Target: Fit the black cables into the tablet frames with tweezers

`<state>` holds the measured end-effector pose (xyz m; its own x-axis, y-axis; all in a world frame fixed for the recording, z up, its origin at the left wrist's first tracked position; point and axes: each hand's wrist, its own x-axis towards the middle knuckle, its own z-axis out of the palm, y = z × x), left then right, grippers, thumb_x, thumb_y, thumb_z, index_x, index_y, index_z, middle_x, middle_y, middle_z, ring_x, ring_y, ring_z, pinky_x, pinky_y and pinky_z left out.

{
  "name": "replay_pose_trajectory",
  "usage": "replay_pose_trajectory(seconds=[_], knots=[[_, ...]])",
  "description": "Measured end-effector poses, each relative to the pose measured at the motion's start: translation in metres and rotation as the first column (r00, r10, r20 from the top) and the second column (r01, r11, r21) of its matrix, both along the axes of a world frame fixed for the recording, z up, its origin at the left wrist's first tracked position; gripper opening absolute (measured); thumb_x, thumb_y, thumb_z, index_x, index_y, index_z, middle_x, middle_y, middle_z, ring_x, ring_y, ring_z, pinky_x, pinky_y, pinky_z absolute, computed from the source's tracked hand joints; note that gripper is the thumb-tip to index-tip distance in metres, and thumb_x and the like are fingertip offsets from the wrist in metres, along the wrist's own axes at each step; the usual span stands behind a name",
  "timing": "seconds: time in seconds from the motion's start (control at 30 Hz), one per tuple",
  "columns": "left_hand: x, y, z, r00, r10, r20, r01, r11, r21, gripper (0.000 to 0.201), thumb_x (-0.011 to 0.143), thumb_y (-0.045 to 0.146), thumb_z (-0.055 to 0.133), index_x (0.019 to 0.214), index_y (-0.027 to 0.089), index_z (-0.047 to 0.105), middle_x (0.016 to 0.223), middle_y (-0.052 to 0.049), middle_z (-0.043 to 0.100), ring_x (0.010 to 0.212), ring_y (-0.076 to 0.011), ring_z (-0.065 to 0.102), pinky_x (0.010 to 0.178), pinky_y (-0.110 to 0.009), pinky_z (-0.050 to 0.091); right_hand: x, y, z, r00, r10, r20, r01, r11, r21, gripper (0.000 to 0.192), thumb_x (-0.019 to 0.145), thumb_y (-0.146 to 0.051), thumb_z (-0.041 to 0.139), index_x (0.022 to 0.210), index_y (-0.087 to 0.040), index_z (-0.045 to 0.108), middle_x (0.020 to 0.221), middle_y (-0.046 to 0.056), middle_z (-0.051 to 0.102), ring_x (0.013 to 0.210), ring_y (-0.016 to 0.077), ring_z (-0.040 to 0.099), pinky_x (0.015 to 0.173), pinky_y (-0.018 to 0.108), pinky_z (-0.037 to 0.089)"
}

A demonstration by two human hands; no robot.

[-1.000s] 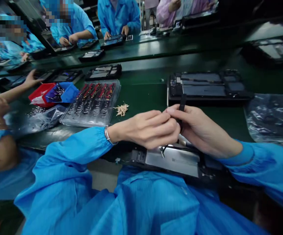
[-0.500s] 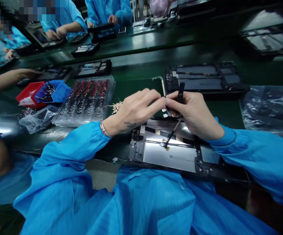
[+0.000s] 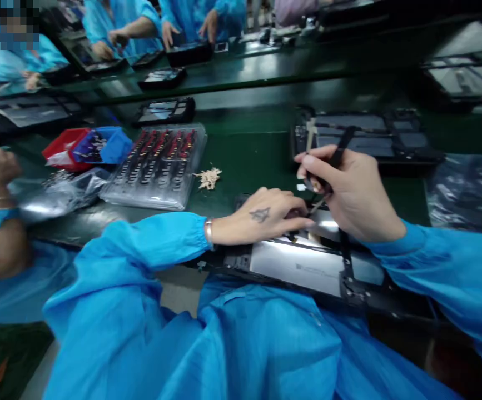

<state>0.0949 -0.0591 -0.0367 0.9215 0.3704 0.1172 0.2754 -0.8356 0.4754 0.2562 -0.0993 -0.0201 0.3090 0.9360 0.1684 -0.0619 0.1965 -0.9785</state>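
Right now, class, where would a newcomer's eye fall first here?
Probably on the blue sleeves in the foreground, leading to the left hand over the open device and, beside it, the right hand holding a slim dark tool. Next, the red bin and blue bin at left, beside a clear tray of red and black parts.

Your left hand [image 3: 271, 215] hides the upper left part of the open device [image 3: 347, 264] beneath it, and what lies between its fingertips can't be made out. Your right hand [image 3: 351, 189] covers the middle of the dark tool [image 3: 343, 145], perhaps tweezers. Just below your left hand, the marking on the silver panel [image 3: 286, 269] is too small to read. Well left of that hand, a co-worker's arm [image 3: 5, 244] is cut by the edge; right of your right hand, the blurred plastic bag [image 3: 468, 191] runs out of view.
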Motion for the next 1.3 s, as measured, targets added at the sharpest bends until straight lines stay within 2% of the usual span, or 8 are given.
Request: replay_pose_trajectory(seconds=[0.2,0.33,0.43,0.6,0.7,0.8,0.93,1.3], knots=[[-0.019,0.013,0.012,0.951,-0.273,0.149,0.299,0.934,-0.196,0.031,0.108,0.035,0.049,0.091,0.017,0.066,0.090,-0.002,0.067,0.085,-0.0144,0.062,0.080,-0.025,0.045,0.026,0.011,0.002,0.988,-0.133,-0.078,0.140,0.987,0.083,0.014,0.087,-0.008,0.071,0.081,-0.019,0.078,0.082,0.007,0.066,0.074,0.0147,0.060,0.060,0.032,0.037],[-0.087,0.041,0.039,0.962,0.239,0.136,-0.229,0.970,-0.083,0.025,0.100,0.029,0.054,0.081,0.016,0.061,0.076,0.001,0.059,0.073,-0.0116,0.055,0.069,-0.023,0.039,0.048,0.026,-0.009,0.993,-0.101,-0.054,0.106,0.990,0.095,0.014,0.085,-0.009,0.075,0.086,-0.021,0.083,0.084,0.010,0.065,0.070,0.0135,0.055,0.058,0.034,0.029],[-0.140,0.076,0.055,0.758,0.652,-0.013,-0.632,0.739,0.233,0.024,0.097,0.025,0.052,0.077,0.015,0.060,0.069,0.002,0.055,0.067,-0.0111,0.048,0.065,-0.024,0.032,0.042,0.023,-0.015,0.998,-0.049,-0.033,0.048,0.998,-0.044,0.009,0.086,-0.015,0.078,0.088,-0.021,0.084,0.086,0.009,0.067,0.068,0.0123,0.051,0.058,0.034,0.030],[-0.164,0.111,0.056,0.603,0.785,-0.142,-0.664,0.592,0.456,0.023,0.097,0.031,0.061,0.083,0.014,0.067,0.074,-0.005,0.062,0.074,-0.0183,0.055,0.068,-0.027,0.034,0.018,0.008,-0.010,0.999,0.049,-0.017,-0.050,0.996,-0.069,0.008,0.084,-0.027,0.082,0.087,-0.020,0.083,0.086,0.006,0.071,0.065,0.0101,0.048,0.058,0.028,0.034],[-0.129,0.099,0.050,0.703,0.711,0.017,-0.559,0.538,0.631,0.024,0.103,0.034,0.057,0.102,0.013,0.070,0.094,-0.012,0.069,0.089,-0.0256,0.062,0.075,-0.033,0.040,0.012,0.006,-0.007,0.997,0.068,0.026,-0.066,0.997,-0.048,0.014,0.082,-0.032,0.084,0.086,-0.019,0.082,0.080,0.004,0.072,0.063,0.0084,0.047,0.057,0.025,0.034],[-0.077,0.070,0.049,0.924,0.320,0.209,-0.345,0.464,0.816,0.028,0.110,0.028,0.043,0.109,0.017,0.069,0.098,-0.009,0.069,0.089,-0.0232,0.063,0.077,-0.034,0.042,0.011,0.006,-0.006,0.995,0.050,0.086,-0.047,0.999,-0.027,0.016,0.084,-0.035,0.084,0.088,-0.020,0.083,0.079,0.003,0.073,0.063,0.0080,0.050,0.057,0.023,0.037],[-0.018,0.042,0.051,0.969,-0.086,0.233,-0.185,0.379,0.907,0.032,0.112,0.018,0.036,0.101,0.018,0.066,0.090,-0.006,0.067,0.081,-0.0194,0.060,0.070,-0.033,0.040,0.012,0.003,-0.006,0.994,0.026,0.105,-0.032,0.998,0.056,0.012,0.084,-0.032,0.084,0.088,-0.021,0.082,0.074,0.001,0.072,0.059,0.0083,0.052,0.054,0.022,0.038],[-0.006,0.033,0.048,0.989,0.046,0.138,-0.143,0.467,0.873,0.023,0.110,0.017,0.043,0.099,0.016,0.063,0.091,-0.005,0.066,0.082,-0.0189,0.058,0.072,-0.030,0.045,0.009,-0.007,0.001,0.945,-0.043,0.323,-0.011,0.987,0.163,0.008,0.090,-0.027,0.075,0.086,-0.022,0.080,0.076,0.001,0.074,0.065,0.0139,0.062,0.058,0.027,0.046]])
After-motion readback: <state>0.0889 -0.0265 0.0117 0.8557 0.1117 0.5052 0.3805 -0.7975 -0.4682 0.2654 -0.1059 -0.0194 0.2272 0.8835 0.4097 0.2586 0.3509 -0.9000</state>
